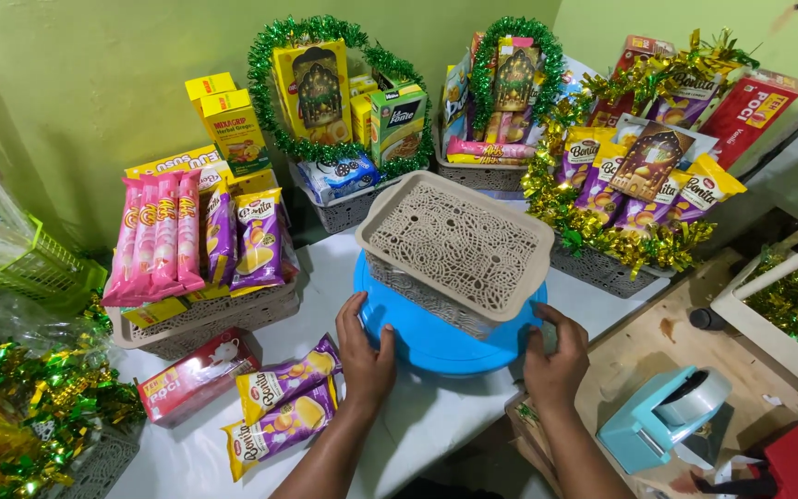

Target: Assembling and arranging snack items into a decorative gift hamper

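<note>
Upturned beige plastic basket (pixel 455 248), rectangular with rounded corners and a lacy pierced pattern, sitting bottom-up and tilted on a smooth round blue tray (pixel 436 337) at the middle of the white worktop (pixel 422 420). Left hand (pixel 365 356) laid flat on the tray's near left rim, fingers spread and loosely open, gripping nothing. Right hand (pixel 556 359) at the near right rim, fingers curled lightly against the tray's edge below the basket's corner, not closed around it. Just left of the left hand, two glossy purple-and-yellow snack packets (pixel 284 407) lying flat, and a red box (pixel 198 377) beside them. Further left, a grey woven basket (pixel 205 319) stacked with pink wafer packs (pixel 154 236) and more purple packets. Along the far wall, filled baskets ringed with green tinsel (pixel 265 88) and gold tinsel (pixel 547 199), crowding close behind the upturned basket. Near right, a teal tape dispenser (pixel 662 416) on a wooden board (pixel 630 346).
</note>
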